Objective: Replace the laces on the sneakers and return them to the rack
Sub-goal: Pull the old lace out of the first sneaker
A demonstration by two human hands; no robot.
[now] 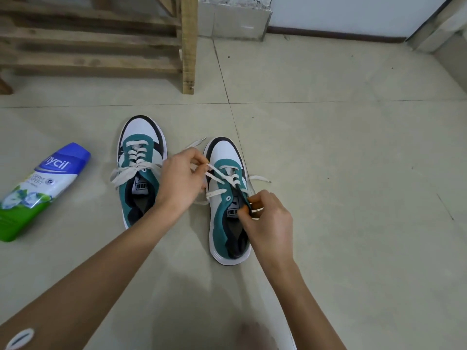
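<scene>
Two teal, white and black sneakers stand side by side on the tiled floor, toes pointing away from me. The left sneaker [141, 157] has a white lace threaded through its eyelets, ends loose. Over the right sneaker [226, 198], my left hand [180, 180] pinches the white lace [217, 174] near the upper eyelets. My right hand [267, 218] pinches the sneaker's tongue and eyelet edge at its right side. Loose lace ends trail beside the right sneaker.
A wooden shoe rack [101, 41] stands at the back left. A blue, white and green bottle [43, 190] lies on the floor to the left. A grey block [235, 18] and a wall are at the back.
</scene>
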